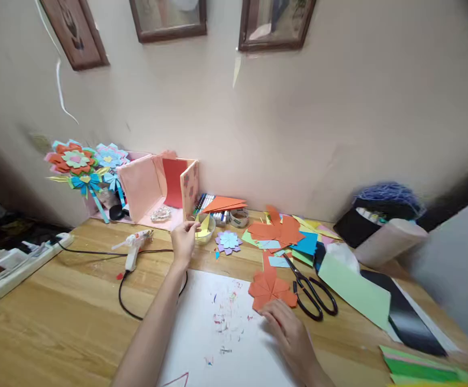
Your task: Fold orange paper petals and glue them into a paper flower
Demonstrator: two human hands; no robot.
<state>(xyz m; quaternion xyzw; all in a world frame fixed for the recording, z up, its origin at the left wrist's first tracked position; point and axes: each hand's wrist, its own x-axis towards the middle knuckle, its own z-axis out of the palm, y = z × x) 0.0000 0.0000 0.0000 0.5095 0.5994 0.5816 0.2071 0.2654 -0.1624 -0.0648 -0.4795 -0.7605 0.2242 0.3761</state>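
Left hand (183,244) pinched at clear round plastic bowl (207,238), right hand (288,328) half-curled, both holds unclear; seemingly mid-pick, needing finesse.

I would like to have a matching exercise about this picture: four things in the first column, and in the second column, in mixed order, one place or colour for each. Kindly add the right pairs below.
Column one
1. Left hand
2. Right hand
3. Glue gun
4. Scissors

Column two
A. At the near edge of the orange paper flower
B. Black handles
C. At the small bowl with yellow paper
D. White body, left of the white sheet

Right pairs: 1-C, 2-A, 3-D, 4-B
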